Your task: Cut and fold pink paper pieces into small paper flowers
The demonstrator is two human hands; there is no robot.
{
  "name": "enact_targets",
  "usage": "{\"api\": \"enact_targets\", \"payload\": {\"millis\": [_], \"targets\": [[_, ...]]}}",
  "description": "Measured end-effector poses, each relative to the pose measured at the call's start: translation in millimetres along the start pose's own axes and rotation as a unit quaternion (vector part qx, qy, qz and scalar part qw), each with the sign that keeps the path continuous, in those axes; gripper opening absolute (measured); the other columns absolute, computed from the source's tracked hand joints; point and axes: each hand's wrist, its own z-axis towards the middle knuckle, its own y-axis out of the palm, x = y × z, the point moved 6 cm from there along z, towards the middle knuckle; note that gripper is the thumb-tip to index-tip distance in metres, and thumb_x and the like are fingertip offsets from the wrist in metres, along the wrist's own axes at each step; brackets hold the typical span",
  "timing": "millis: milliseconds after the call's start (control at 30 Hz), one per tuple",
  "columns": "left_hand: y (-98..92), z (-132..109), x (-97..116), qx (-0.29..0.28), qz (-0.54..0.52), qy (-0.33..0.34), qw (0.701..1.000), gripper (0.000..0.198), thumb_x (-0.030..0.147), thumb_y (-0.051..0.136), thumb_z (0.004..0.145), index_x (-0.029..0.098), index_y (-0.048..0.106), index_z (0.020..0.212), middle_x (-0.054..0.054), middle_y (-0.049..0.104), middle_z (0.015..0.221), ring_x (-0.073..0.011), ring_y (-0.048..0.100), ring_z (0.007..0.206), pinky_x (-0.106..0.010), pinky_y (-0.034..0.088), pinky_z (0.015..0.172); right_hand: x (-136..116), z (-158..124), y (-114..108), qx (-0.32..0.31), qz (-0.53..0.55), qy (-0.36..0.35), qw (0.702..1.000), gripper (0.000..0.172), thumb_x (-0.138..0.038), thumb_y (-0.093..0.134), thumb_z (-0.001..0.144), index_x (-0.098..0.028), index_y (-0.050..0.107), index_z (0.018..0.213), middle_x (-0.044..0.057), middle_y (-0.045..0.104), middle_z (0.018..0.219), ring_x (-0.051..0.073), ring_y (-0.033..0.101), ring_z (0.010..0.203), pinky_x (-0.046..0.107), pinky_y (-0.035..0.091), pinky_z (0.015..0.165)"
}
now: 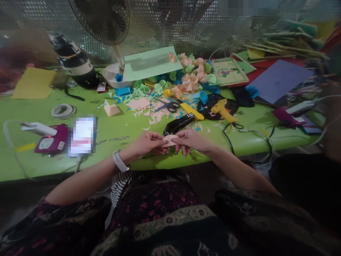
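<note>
I hold a small peach paper piece [169,139] between my two hands at the near edge of the green counter [119,131]. My left hand [147,142] is closed on the left end of the piece, thumb on top. My right hand [190,140] pinches the right end with the fingertips, so both hands grip the same paper. The paper is just in front of the black stapler [179,123], a little above the counter edge; I cannot tell if it touches the surface. On my left wrist there is a white watch [119,161].

Behind the stapler lie black-handled scissors [170,105] among many paper scraps [149,106]. Just behind and to the right of the stapler lies a yellow cutter knife [192,111], and further right of the stapler a yellow glue gun [223,109]. Far behind the stapler there is a heap of folded paper flowers [190,76] in peach, green and blue. To the left of the stapler stands a small peach paper pyramid [111,108], and well left of it a roll of tape [63,110].
</note>
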Motion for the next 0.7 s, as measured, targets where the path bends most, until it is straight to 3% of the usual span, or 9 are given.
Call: {"api": "enact_targets", "payload": {"millis": [700], "targets": [[-4.2,2.4,-1.1,-0.010,0.006,0.016,1.000,0.013,0.020,0.079,0.080,0.011,0.070,0.078,-0.007,0.075,0.070,-0.0116,0.070,0.062,-0.023,0.057,0.064,2.3,3.5,-0.8,0.024,-0.006,0.006,1.000,0.039,-0.052,0.075,0.078,-0.014,0.064,0.080,0.004,0.074,0.067,0.008,0.062,0.041,0.016,0.035,0.033]]}}
